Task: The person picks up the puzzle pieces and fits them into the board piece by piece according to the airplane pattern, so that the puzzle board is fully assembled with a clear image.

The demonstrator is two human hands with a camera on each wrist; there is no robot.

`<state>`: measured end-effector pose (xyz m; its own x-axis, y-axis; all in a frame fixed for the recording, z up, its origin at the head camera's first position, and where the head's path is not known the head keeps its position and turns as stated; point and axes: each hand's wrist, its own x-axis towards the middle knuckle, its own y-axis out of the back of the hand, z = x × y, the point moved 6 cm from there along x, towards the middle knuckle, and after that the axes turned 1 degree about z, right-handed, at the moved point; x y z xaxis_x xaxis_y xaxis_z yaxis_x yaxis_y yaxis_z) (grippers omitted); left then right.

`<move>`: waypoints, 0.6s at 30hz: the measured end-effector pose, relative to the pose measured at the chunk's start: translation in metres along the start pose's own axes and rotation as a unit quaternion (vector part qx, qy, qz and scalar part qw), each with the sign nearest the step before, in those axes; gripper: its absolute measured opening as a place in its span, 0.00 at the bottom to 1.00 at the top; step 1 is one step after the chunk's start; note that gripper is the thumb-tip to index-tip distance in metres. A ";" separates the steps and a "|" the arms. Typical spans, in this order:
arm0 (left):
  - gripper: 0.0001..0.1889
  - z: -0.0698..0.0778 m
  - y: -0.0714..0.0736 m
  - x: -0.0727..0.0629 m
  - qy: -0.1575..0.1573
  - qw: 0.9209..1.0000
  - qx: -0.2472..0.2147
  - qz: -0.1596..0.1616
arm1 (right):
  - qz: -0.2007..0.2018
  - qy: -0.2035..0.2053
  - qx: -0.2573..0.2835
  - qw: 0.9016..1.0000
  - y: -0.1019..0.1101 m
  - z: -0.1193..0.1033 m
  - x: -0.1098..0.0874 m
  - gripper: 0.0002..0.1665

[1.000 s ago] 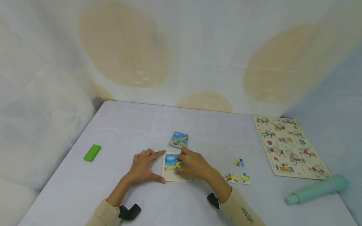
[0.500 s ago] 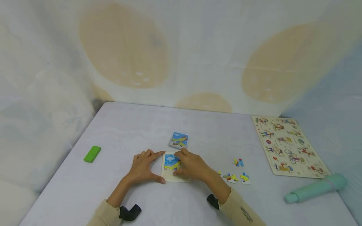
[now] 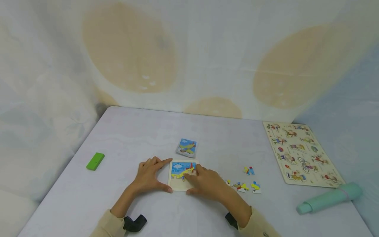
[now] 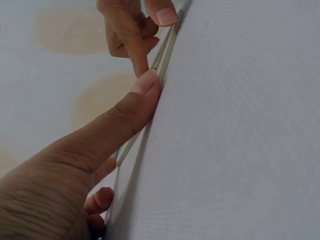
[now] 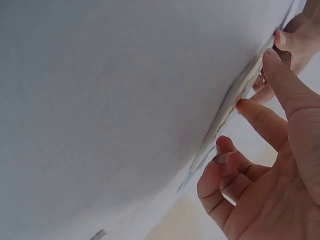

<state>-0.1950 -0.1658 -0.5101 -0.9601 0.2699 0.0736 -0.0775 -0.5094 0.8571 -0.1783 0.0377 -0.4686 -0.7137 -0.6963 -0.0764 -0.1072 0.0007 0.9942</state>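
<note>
A small wooden jigsaw board (image 3: 177,186) lies mid-table, its upper part filled with blue and yellow pieces and its lower part bare. My left hand (image 3: 149,176) holds its left side, thumb at the near corner and index finger at the far one; in the left wrist view the thumb presses the near edge. My right hand (image 3: 208,182) lies over the right side. Its index finger presses on the yellow pieces, and the thumb touches the near edge. In the right wrist view its other fingers curl loosely and hold nothing. The right hand hides part of the board.
Several loose jigsaw pieces (image 3: 242,186) lie right of the right hand. Beyond the board is a yellow airplane picture (image 3: 187,147). A green block (image 3: 95,161) sits at left, a large picture board (image 3: 303,154) and a mint-green roll (image 3: 330,199) at right.
My right hand has slid right and toward me, its pinch loosened into a pressing index finger. A piece with a red tail now shows at the board's upper right. The left hand stays put.
</note>
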 end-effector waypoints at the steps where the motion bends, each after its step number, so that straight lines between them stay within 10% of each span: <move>1: 0.58 0.000 0.000 0.000 -0.001 1.000 0.001 0.001 | -0.001 -0.001 -0.007 1.000 0.000 -0.001 -0.001 0.34; 18: 0.58 0.001 -0.001 0.000 0.004 1.000 -0.002 0.001 | 0.060 -0.079 0.132 0.986 0.024 0.060 -0.040 0.39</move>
<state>-0.1951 -0.1648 -0.5102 -0.9625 0.2620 0.0707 -0.0771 -0.5135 0.8546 -0.1939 0.1090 -0.4459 -0.8283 -0.5602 0.0084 -0.1777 0.2768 0.9444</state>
